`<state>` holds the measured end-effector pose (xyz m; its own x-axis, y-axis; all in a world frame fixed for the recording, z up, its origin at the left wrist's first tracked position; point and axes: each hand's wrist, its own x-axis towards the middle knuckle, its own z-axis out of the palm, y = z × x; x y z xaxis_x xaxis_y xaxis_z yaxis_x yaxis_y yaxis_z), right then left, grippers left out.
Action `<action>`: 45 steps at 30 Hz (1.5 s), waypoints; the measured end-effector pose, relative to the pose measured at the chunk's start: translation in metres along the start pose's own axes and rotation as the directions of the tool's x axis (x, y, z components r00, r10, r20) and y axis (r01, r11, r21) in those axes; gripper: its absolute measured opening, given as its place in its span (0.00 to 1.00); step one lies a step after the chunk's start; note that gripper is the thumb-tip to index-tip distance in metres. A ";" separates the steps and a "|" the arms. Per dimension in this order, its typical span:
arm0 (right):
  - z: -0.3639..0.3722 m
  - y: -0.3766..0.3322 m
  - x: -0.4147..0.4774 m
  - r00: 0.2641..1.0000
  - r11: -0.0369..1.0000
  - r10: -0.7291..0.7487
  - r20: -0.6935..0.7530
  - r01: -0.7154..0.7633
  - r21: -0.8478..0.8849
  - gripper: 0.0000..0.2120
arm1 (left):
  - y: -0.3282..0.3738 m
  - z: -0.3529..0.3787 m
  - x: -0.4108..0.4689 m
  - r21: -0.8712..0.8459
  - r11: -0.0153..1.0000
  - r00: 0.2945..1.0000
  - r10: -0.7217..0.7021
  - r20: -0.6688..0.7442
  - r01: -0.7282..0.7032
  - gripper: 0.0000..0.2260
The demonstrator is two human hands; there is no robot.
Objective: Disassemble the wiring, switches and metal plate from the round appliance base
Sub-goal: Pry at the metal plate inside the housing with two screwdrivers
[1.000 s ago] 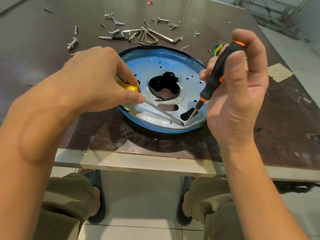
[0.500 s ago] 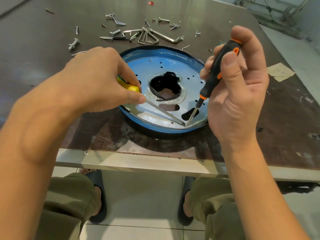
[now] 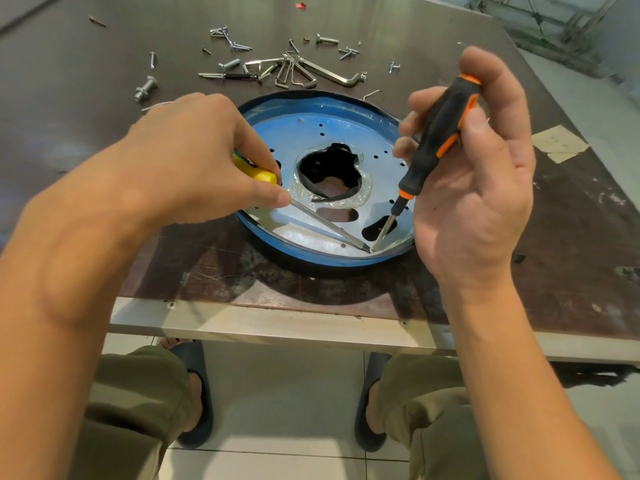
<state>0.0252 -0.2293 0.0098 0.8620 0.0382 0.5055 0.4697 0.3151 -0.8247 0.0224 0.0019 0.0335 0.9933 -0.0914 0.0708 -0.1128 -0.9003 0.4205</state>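
One round appliance base (image 3: 332,126), skinned in blue film with a ragged dark opening at its centre, lies flat on the table (image 3: 554,237) near the front edge. Two screwdriver tips meet at the near rim of the base, toward its right side. The left hand (image 3: 204,157) grips the yellow-handled screwdriver (image 3: 258,175), whose shaft lies low across the base. The right hand (image 3: 478,188) holds the black-and-orange screwdriver (image 3: 433,140) steeply, fingers and thumb curled round the handle. The hands are apart, one to each side of the base. Behind the base lie hex keys (image 3: 298,74) and scattered screws and bolts (image 3: 228,65). A taped patch (image 3: 559,143) sits on the table at the right.
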 end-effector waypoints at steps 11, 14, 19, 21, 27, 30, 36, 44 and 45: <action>0.000 0.000 -0.001 1.000 1.000 -0.021 0.010 0.021 0.005 0.14 | 0.001 0.000 -0.001 -0.006 1.000 1.000 -0.008 0.002 0.008 0.15; 0.003 0.001 -0.001 0.999 0.998 -0.042 0.002 0.042 -0.040 0.10 | 0.002 -0.001 -0.001 -0.012 1.000 1.000 -0.011 -0.004 0.011 0.15; -0.001 0.002 -0.001 1.000 0.999 -0.025 -0.002 0.024 -0.028 0.12 | 0.001 0.000 -0.001 -0.004 1.000 1.000 -0.005 -0.005 0.005 0.16; -0.001 0.001 0.000 1.000 1.000 -0.004 -0.020 0.004 0.015 0.13 | 0.001 0.001 0.000 -0.006 1.000 1.000 -0.008 -0.006 0.008 0.16; 0.001 0.002 0.001 0.999 0.997 -0.051 0.010 0.052 -0.064 0.12 | 0.000 0.002 0.000 -0.006 1.000 1.000 -0.002 -0.015 0.002 0.15; -0.001 0.001 0.000 1.000 1.000 -0.016 0.020 0.016 -0.018 0.13 | -0.002 0.002 0.001 -0.005 1.000 1.000 0.000 -0.010 0.000 0.15; 0.002 0.003 0.001 0.998 0.996 -0.057 -0.004 0.057 -0.070 0.11 | 0.000 0.001 0.001 -0.006 1.000 1.000 -0.001 -0.007 0.001 0.18; 0.002 0.000 0.000 0.999 0.999 -0.030 -0.021 0.030 -0.014 0.11 | 0.000 0.001 0.000 0.008 1.000 1.000 0.012 -0.006 -0.012 0.19; 0.003 0.001 0.000 0.999 0.998 -0.043 -0.021 0.042 -0.036 0.11 | 0.000 0.001 0.000 0.013 1.000 1.000 0.008 -0.011 -0.008 0.18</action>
<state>0.0247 -0.2262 0.0098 0.8448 0.0044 0.5351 0.5124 0.2816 -0.8112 0.0228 0.0020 0.0329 0.9920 -0.0943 0.0840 -0.1206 -0.9051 0.4078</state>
